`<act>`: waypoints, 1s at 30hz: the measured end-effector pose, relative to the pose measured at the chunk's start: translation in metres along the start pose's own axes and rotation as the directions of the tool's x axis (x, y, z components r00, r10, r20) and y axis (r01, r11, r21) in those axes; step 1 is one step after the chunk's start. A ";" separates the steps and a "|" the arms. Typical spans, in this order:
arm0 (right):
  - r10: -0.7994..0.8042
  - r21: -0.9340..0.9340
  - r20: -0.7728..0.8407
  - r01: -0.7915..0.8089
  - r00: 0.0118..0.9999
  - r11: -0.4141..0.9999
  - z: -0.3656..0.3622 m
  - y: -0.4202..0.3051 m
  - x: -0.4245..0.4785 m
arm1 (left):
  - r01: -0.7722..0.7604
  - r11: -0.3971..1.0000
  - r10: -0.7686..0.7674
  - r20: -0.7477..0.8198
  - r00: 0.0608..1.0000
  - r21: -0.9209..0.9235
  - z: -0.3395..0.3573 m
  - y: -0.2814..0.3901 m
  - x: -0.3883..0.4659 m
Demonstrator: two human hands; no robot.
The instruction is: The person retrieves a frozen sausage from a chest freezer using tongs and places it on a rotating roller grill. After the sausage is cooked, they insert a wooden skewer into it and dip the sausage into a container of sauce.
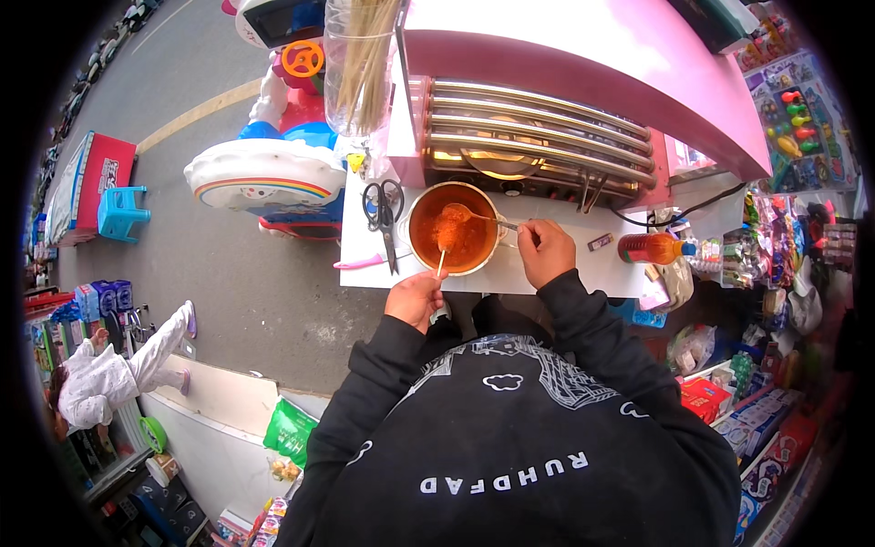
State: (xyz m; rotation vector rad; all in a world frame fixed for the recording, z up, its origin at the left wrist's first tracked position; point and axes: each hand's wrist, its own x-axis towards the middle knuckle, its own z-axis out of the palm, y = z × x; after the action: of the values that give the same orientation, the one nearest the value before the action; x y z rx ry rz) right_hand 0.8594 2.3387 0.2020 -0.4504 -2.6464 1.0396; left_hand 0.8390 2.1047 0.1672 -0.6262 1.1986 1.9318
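A pot of red-orange sauce stands on the white tabletop before me. My left hand pinches the near end of a wooden skewer. The skewer's far end carries food coated in sauce, held over the pot. My right hand grips the handle of a metal spoon that reaches in from the right. The spoon's bowl, heaped with sauce, meets the food; the coating hides what the food is.
Black-handled scissors and a pink-handled knife lie left of the pot. Behind it stands a pink roller grill. A lighter and a bottle are to the right. A plastic jar holds skewers. A person walks at left.
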 end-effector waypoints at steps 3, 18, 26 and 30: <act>-0.052 -0.078 -0.038 0.049 0.998 0.996 0.005 0.007 0.010 | -0.004 0.999 0.004 0.011 1.000 0.037 -0.005 -0.002 -0.005; -0.113 -0.202 0.085 0.128 0.990 0.971 0.037 0.017 0.022 | -0.198 0.941 0.212 -0.025 0.977 0.276 -0.023 -0.029 0.025; -0.069 -0.185 0.056 0.078 0.996 0.980 0.040 0.017 0.021 | -0.203 0.954 0.213 -0.024 0.977 0.221 -0.009 -0.024 0.024; -0.078 -0.184 0.003 0.077 0.997 0.980 0.041 0.020 0.027 | -0.216 0.952 0.227 -0.030 0.973 0.216 -0.006 -0.023 0.024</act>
State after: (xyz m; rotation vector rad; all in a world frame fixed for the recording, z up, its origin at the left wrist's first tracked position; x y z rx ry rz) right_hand 0.8242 2.3379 0.1622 -0.3826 -2.7446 0.7741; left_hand 0.8435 2.1135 0.1354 -0.4488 1.5420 1.9428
